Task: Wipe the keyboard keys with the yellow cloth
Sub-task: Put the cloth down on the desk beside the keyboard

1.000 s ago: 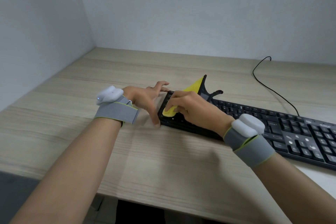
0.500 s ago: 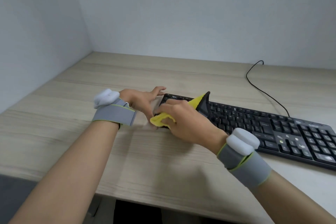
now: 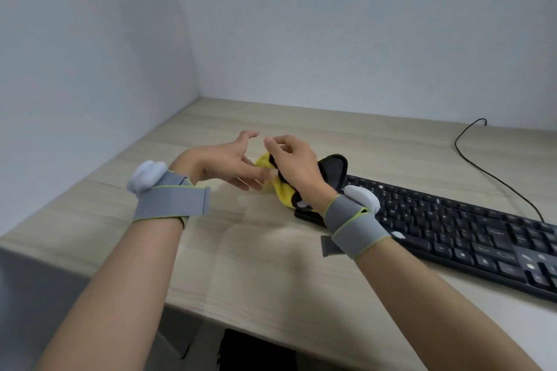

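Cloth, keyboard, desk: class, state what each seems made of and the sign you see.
Cloth: soft fabric, yellow with black, matte; it bunches in the right hand.
Keyboard: probably hard plastic, black, faint sheen on the keys.
Desk: pale wood grain, likely laminate, smooth.

The right hand [image 3: 297, 166] hides the keyboard's [image 3: 458, 229] left end and much of the yellow cloth [image 3: 283, 193]; the keyboard's right end is cut off.

No text, brand or number can be read: the keyboard [image 3: 470, 238] keys carry pale legends too blurred to make out, and the grey wrist straps [image 3: 171, 205] show no legible marking
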A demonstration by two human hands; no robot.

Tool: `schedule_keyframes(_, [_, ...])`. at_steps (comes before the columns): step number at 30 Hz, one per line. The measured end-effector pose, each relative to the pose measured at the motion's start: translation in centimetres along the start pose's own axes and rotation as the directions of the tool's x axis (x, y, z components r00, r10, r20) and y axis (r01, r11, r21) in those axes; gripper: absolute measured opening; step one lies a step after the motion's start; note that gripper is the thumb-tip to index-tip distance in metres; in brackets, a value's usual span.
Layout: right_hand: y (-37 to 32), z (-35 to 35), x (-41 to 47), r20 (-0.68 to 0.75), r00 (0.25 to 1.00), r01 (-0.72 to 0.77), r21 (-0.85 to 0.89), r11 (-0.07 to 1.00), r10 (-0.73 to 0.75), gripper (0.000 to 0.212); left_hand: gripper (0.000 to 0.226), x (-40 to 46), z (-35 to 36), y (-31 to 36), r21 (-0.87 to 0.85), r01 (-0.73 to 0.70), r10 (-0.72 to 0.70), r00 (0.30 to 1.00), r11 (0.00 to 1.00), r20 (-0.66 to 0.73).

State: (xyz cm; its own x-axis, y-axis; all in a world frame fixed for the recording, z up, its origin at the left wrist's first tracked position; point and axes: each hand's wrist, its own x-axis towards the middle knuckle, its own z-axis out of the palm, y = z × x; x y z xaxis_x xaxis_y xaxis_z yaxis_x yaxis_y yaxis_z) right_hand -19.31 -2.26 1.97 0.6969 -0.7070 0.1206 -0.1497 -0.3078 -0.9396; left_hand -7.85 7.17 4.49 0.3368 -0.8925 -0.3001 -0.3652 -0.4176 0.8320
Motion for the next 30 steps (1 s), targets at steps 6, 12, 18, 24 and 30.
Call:
schedule_keyframes(6, [0.7, -1.0, 0.7, 0.123, 0.992, 0.025, -0.01, 1.0, -0.024, 0.027, 0.067, 1.2, 1.2, -2.0, -0.079, 0.051, -0.063, 0.987, 0.996, -0.151])
schedule_keyframes(12, [1.6, -2.4, 0.7, 0.327, 0.924, 0.358, -0.564, 0.744, -0.197, 0.049, 0.049, 1.8, 1.1, -2.7, -0.22, -0.067, 0.003, 0.96, 0.973, -0.279])
schedule_keyframes(18, [1.1, -1.5, 1.9, 0.251, 0.912, 0.386, -0.794, 0.47, -0.325, 0.056, 0.044, 1.0, -1.0, -4.0, -0.267, -0.13, 0.01, 0.912, 0.955, -0.411])
schedule_keyframes(24, [0.8, -1.1, 5.1, -0.027, 0.966, 0.156, -0.736, 0.658, -0.258, 0.04, 0.049, -0.4, -3.8, -5.9, -0.159, -0.102, -0.005, 0.826, 0.982, -0.564])
schedule_keyframes(30, [1.0, 0.8, 4.8, 0.008, 0.953, 0.214, -0.727, 0.652, -0.304, 0.052, 0.041, -0.1, -4.2, -7.0, 0.023, 0.06, -0.029, 0.735, 0.998, -0.677])
